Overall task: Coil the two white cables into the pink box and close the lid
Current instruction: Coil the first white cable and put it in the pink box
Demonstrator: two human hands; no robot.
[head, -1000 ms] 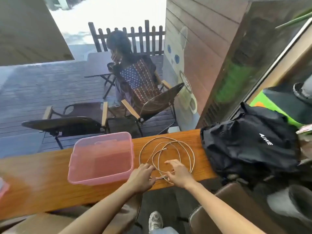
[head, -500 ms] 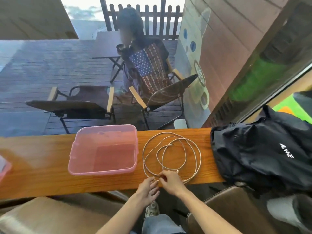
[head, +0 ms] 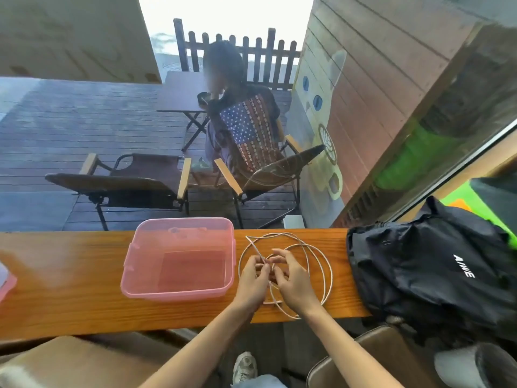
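translucent plastic box, glossy wood counter – matt cloth bag

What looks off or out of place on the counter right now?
Nothing damaged or spilled. The cables lie in loose loops beside the box, which is empty. Both hands, left and right, pinch strands mid-coil.

The open pink see-through plastic box sits just left of the loose white cable loops, with bare brown wooden counter further left. A big black cloth backpack blocks the right side, near the loops.
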